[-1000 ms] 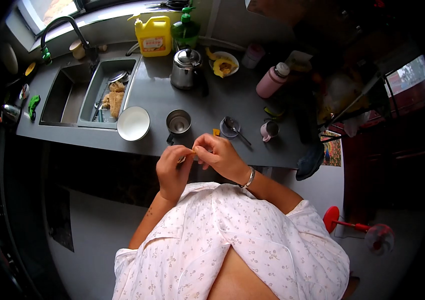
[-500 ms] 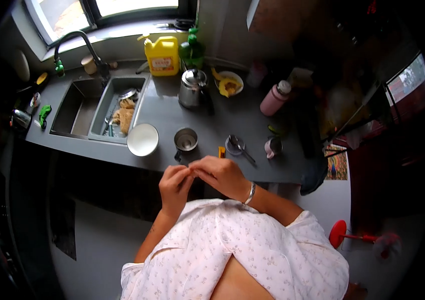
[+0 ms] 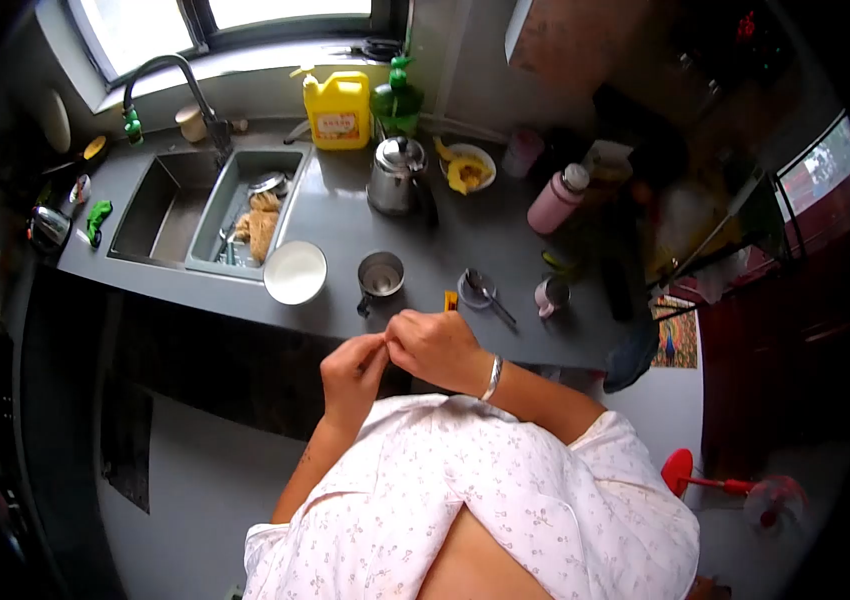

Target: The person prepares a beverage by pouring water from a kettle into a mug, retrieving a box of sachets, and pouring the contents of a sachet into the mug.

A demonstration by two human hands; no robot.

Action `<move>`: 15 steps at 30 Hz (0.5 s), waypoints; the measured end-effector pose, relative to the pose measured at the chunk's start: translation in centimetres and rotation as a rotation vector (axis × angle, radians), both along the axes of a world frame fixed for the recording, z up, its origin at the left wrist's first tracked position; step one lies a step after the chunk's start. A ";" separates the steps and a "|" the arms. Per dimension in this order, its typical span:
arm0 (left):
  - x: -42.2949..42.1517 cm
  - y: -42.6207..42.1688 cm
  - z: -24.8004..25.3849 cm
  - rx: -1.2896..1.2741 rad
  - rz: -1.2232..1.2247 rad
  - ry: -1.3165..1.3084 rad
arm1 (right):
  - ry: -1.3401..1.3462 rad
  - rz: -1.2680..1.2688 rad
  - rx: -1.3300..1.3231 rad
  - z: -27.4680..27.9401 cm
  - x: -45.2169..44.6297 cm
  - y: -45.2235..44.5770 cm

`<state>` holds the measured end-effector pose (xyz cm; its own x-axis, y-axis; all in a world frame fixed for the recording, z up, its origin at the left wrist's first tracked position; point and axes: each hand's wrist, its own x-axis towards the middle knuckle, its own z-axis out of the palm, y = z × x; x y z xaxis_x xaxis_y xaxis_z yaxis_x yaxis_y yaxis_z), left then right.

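Note:
My left hand (image 3: 353,372) and my right hand (image 3: 437,350) meet at the fingertips in front of the counter's near edge. Both are closed in a pinch; whatever lies between the fingers is too small or hidden to name. Just beyond them stands a steel cup (image 3: 381,280) with a dark handle. A small yellow packet (image 3: 451,301) lies by my right hand, partly covered by it. Beside that is a small clear dish (image 3: 476,289) with a dark spoon (image 3: 495,302) resting across it. To the left sits a white bowl (image 3: 296,273).
A steel kettle (image 3: 398,178), a yellow jug (image 3: 338,112) and a green spray bottle (image 3: 397,105) stand at the back. The double sink (image 3: 167,215) is on the left. Rightward are a pink bottle (image 3: 557,200), a pink mug (image 3: 551,296) and a plate of yellow peel (image 3: 467,170).
The view has shifted slightly, so the counter things appear a little further right. My right hand's fingers have curled more, while both hands stay together at the fingertips.

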<state>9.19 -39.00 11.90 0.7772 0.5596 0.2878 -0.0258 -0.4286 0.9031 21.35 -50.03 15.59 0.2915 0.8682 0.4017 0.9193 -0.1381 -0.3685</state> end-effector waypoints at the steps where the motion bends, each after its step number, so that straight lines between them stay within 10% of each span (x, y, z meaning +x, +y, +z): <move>1: -0.1 -0.1 -0.4 0.013 0.021 -0.008 | 0.042 0.012 0.035 -0.9 0.0 0.0; 15: 1.3 -1.2 -1.3 0.310 0.163 -0.087 | 0.735 -0.127 0.154 -4.5 -0.3 0.5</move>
